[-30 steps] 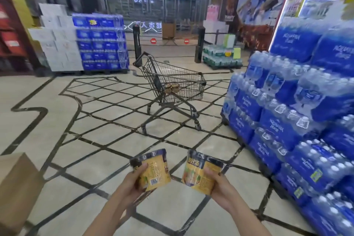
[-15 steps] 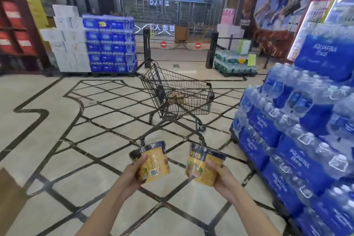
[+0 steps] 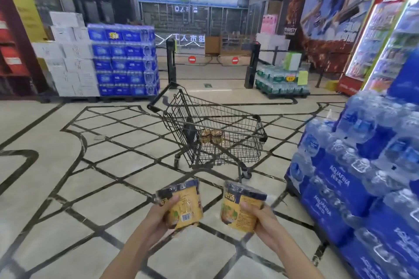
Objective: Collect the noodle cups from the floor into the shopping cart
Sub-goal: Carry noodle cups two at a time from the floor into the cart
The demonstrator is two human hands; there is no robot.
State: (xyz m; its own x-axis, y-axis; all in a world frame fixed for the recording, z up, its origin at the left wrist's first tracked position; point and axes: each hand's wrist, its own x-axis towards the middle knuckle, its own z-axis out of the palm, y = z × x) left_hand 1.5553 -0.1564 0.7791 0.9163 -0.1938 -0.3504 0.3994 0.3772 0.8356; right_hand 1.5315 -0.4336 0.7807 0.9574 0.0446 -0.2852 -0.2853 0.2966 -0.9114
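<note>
Holding one yellow noodle cup (image 3: pixel 183 204) in the left hand (image 3: pixel 156 222), fingers wrapped round its side, tilted a bit. Right hand (image 3: pixel 263 222) grips a second noodle cup (image 3: pixel 241 207) just beside it, apart. Shopping cart (image 3: pixel 229 124) stands ahead on the tiled floor (image 3: pixel 68 188) with more cups (image 3: pixel 212 136) inside. Blue bottled water packs (image 3: pixel 353 188) stacked on the right.

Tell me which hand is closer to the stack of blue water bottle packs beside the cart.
Right. The right hand, holding a noodle cup, is nearest the water bottle packs; the left hand, with its own cup, is farther away.
</note>
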